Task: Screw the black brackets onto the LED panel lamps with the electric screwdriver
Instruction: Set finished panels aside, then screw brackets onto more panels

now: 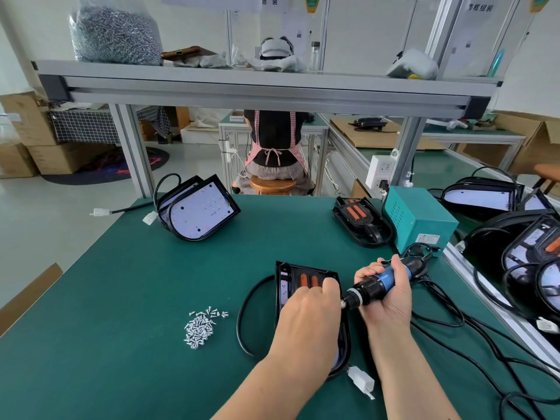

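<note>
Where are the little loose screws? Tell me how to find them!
Look at the green table. Just left of the lamp under the left hand lies a small heap of silver screws. The other screws sit bagged on the shelf; these lie loose.

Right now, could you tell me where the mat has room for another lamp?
Bare mat lies left of the screw pile and between it and the far lamp. The right side is crowded: cables, power box, stacked lamps.

I see silver screw pile (pixel 201 327) left of black panel lamp (pixel 295 272) on green tabletop (pixel 121 298); teal metal box (pixel 419 219) behind, right.
</note>
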Demonstrator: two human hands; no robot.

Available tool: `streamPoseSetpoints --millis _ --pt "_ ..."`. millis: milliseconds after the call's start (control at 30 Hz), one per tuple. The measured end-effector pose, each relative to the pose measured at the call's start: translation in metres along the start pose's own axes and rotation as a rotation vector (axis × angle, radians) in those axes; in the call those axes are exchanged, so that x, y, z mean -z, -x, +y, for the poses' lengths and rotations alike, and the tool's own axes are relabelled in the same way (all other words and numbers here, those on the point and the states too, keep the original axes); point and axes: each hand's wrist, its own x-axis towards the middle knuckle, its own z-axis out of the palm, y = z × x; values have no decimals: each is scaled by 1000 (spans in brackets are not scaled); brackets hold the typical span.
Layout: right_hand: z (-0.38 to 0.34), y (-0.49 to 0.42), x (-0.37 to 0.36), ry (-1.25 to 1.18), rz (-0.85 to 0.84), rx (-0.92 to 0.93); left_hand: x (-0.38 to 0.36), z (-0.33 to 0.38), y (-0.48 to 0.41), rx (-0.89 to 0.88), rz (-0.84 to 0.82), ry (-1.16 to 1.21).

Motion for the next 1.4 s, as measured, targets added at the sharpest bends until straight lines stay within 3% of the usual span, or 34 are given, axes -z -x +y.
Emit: streamPoseSetpoints --millis 133,433,633,967,1167,1300,1400 --pt "2 0 -1 13 7 -3 5 6 3 -99 27 -189" --pt "2 0 -1 20 5 5 0 1 -2 -49 -68 -9" --pt "1 -1 0 27 -3 4 1 -2 -1 -25 -112 -34" --pt "1 -1 1 25 -11 1 -13 -14 2 15 45 104" --pt "1 -2 2 21 -20 4 -14 -45 -2 326 401 354" --pt "2 -2 1 31 -17 19 -19 -68 -1 562 315 520" --pt "3 -3 2 34 -23 21 -24 -73 1 617 179 582"
